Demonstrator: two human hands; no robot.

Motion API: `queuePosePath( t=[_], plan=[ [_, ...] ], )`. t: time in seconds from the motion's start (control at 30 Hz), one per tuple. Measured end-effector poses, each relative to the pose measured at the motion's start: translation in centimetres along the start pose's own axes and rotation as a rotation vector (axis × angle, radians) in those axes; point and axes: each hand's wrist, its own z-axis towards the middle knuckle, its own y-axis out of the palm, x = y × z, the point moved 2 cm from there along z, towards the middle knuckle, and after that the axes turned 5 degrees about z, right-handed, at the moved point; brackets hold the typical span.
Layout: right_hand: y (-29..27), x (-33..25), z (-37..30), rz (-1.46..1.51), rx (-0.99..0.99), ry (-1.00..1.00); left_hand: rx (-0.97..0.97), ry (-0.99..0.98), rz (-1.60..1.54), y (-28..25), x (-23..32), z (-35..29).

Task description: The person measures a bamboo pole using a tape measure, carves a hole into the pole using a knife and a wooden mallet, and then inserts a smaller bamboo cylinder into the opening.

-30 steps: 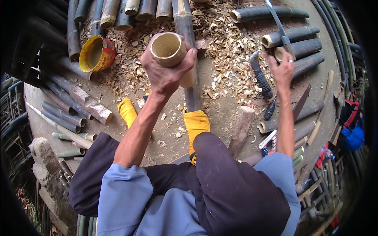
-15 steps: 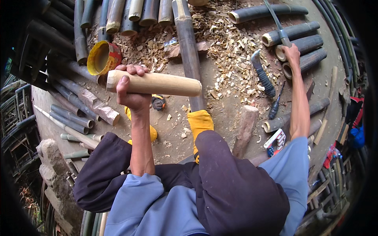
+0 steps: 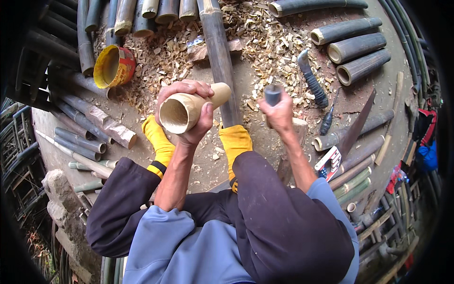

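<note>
My left hand (image 3: 187,106) is closed around a peeled, pale bamboo tube (image 3: 220,96), its hollow end tilted toward me. Off to its right, my right hand (image 3: 280,112) grips a long-bladed knife (image 3: 273,94) by the handle. The grey collar of the knife points up toward me; its blade is foreshortened and blurred, so I cannot make it out. The two hands are apart, and the knife does not touch the tube. Beneath the tube, a long dark bamboo pole (image 3: 218,47) runs away from my yellow-booted foot (image 3: 235,144).
Wood shavings (image 3: 265,42) cover the far ground. At right lie a hooked knife (image 3: 312,80), a thin dark-handled tool (image 3: 327,120), a saw (image 3: 359,123) and dark bamboo pieces (image 3: 357,51). A yellow-red bucket (image 3: 127,66) stands at left, near split wood (image 3: 111,125).
The bamboo tube has turned from lying crosswise to showing its hollow end. My right hand has brought the knife from the bamboo pieces at right in toward the middle.
</note>
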Motion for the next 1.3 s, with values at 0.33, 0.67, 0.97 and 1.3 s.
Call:
queuePosePath(
  t=[0.33,0.67,0.97,1.3],
  plan=[
    [5.5,0.3,2.4,-0.033,-0.127,-0.168,-0.122,0.027,0.165,0.3,-0.9,0.0],
    [5.4,1.1,2.6,0.078,-0.139,-0.164,-0.207,0.043,0.189,0.6,-1.7,-0.2],
    [5.4,1.9,2.7,0.135,-0.135,-0.135,-0.193,0.065,0.159,0.7,-1.7,-0.6],
    [5.3,2.3,2.5,0.180,-0.152,-0.105,-0.238,0.112,0.189,1.2,-1.3,-0.7]
  ],
)
